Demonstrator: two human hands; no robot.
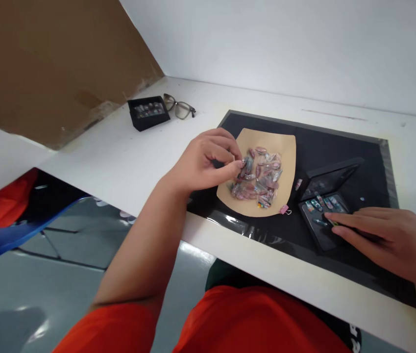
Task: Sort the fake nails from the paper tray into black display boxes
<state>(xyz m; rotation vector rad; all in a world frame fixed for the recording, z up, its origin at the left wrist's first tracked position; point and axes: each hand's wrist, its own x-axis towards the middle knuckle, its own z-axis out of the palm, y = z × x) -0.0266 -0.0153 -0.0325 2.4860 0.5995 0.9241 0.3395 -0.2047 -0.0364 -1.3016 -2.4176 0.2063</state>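
Observation:
A heap of glossy press-on nails (262, 179) lies on a tan paper sheet (286, 152). At the heap's left edge, my left hand (211, 159) pinches a press-on nail between thumb and fingers; the fingertips partly hide it. Over on the right, my right hand (387, 235) has thumb and forefinger closed on another small nail (333, 223), held above the base of an open black case (325, 240). Several dark, patterned nails (318, 202) sit in that base, in a row along its hinge side. The case's lid (332, 181) is tilted up.
Paper and case rest on a black mat (340, 142) on a white table (208, 103). A pink binder clip (284, 210) and a loose nail (298, 184) lie near the paper. Back left are a second black case (149, 110) with nails and glasses (182, 109).

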